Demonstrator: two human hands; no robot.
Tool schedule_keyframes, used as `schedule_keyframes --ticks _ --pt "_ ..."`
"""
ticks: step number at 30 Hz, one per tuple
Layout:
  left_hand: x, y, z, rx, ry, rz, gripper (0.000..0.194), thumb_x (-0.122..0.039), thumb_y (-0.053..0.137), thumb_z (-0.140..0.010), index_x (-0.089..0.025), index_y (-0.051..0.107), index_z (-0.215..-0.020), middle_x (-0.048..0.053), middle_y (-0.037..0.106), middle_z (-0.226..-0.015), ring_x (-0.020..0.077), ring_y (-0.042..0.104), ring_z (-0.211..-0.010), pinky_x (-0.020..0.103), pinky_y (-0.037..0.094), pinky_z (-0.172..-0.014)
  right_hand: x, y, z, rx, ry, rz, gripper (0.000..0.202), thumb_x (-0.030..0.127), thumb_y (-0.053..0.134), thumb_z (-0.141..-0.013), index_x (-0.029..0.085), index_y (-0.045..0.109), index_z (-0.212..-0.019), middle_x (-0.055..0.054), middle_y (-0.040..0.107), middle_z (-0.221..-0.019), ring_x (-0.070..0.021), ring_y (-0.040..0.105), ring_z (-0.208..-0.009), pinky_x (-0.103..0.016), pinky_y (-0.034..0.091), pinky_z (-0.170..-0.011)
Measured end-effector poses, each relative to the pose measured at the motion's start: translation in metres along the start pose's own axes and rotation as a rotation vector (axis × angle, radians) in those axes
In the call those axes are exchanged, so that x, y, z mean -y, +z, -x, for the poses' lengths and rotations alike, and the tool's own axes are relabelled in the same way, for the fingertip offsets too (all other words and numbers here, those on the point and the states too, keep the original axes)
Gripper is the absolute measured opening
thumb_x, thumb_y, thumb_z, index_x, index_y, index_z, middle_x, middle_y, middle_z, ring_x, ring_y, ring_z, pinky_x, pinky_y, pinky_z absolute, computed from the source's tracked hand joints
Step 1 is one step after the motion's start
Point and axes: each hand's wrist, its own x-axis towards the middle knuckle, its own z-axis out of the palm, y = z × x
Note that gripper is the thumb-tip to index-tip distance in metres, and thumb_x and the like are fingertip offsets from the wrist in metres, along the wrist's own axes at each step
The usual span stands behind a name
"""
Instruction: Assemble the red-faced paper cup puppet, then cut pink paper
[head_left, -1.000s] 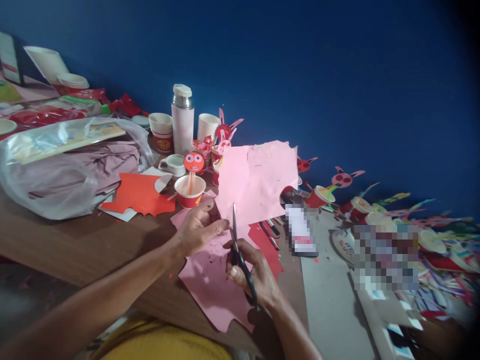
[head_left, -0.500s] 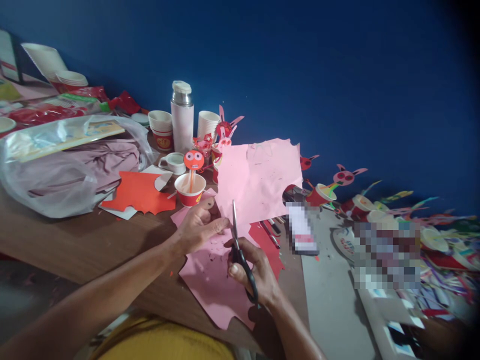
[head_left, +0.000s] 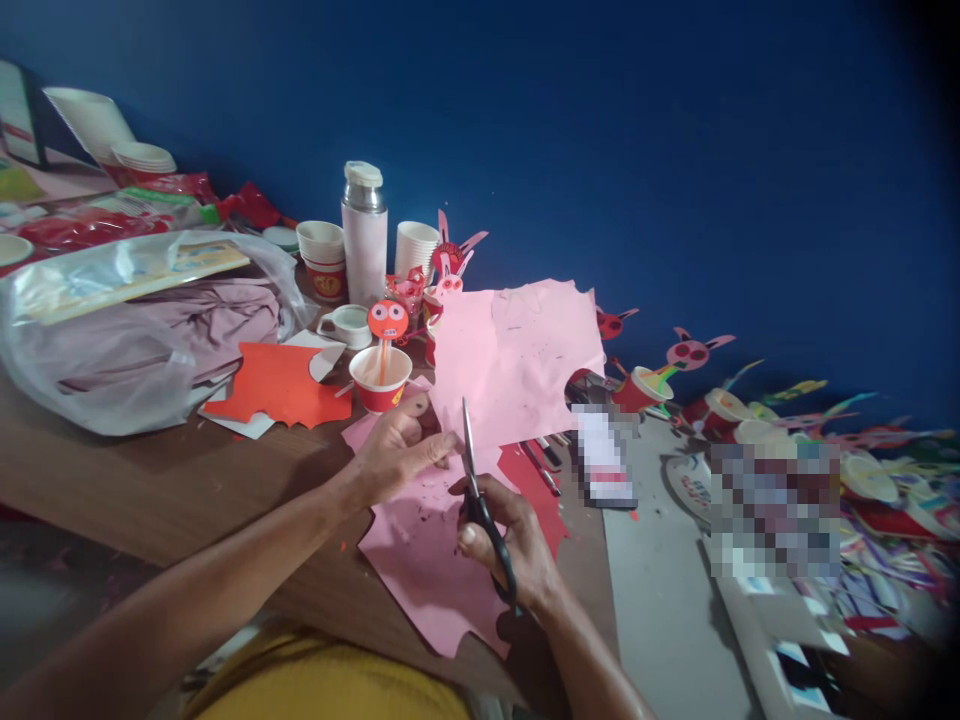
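Observation:
A large pink paper sheet with cut edges and faint drawn marks is held up off the table. My left hand pinches its lower left corner between thumb and fingers. In my right hand is a pair of scissors with black handles, the blades pointing up at the sheet's lower edge. The blades look closed or nearly so. Beneath both hands lies another pink paper piece with rounded cut-outs along its edge, and some red paper shows beside it.
A paper cup with an orange face figure stands just past my left hand. Orange paper and a plastic bag are left; a thermos rises behind. A phone lies right, near cups with rabbit figures.
The pink sheet has tilted slightly, and the scissor tips have shifted a little to the left. Both hands keep nearly the same place and grip.

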Motion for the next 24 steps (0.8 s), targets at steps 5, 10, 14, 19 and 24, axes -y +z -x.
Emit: schedule_keyframes --ticks 5,10,14,19,24 --pt "0.002 0.000 0.000 0.000 0.002 0.015 0.026 -0.021 0.067 -0.073 -0.015 0.057 -0.096 0.000 0.067 -0.073 0.0109 0.062 -0.062 0.022 0.051 -0.059 0.001 0.001 0.000 -0.011 0.022 -0.005 0.042 0.047 0.067 -0.071 0.019 0.058 -0.101 0.002 0.050 -0.065 -0.0121 0.049 -0.057 -0.023 0.040 -0.054" --pt "0.003 -0.002 -0.001 0.026 0.032 0.038 0.029 -0.021 0.067 -0.073 -0.016 0.055 -0.099 -0.001 0.066 -0.074 0.0103 0.061 -0.061 0.021 0.051 -0.057 -0.005 0.002 0.001 -0.016 0.052 -0.029 0.043 0.046 0.068 -0.071 0.019 0.057 -0.103 0.003 0.050 -0.064 -0.0118 0.050 -0.057 -0.023 0.041 -0.053" --pt "0.004 -0.004 -0.002 0.033 0.044 0.033 0.029 -0.022 0.067 -0.074 -0.016 0.055 -0.100 -0.001 0.065 -0.075 0.0104 0.061 -0.060 0.021 0.051 -0.056 -0.010 0.003 0.001 -0.026 0.077 -0.049 0.046 0.047 0.069 -0.070 0.019 0.057 -0.104 0.002 0.051 -0.065 -0.0114 0.051 -0.056 -0.023 0.042 -0.052" --pt "0.002 -0.004 -0.003 0.035 0.044 0.029 0.030 -0.022 0.067 -0.073 -0.016 0.054 -0.099 -0.001 0.064 -0.072 0.0105 0.060 -0.058 0.023 0.051 -0.056 -0.011 0.003 0.001 -0.041 0.079 -0.046 0.046 0.048 0.070 -0.069 0.019 0.059 -0.103 0.002 0.050 -0.065 -0.0115 0.051 -0.056 -0.022 0.043 -0.050" --pt "0.001 -0.004 -0.003 0.051 0.052 0.012 0.028 -0.021 0.066 -0.074 -0.015 0.053 -0.098 0.000 0.065 -0.075 0.0104 0.060 -0.060 0.022 0.050 -0.056 -0.011 0.004 0.001 -0.046 0.083 -0.045 0.044 0.045 0.070 -0.069 0.018 0.060 -0.103 0.002 0.050 -0.062 -0.0108 0.050 -0.054 -0.022 0.042 -0.049"
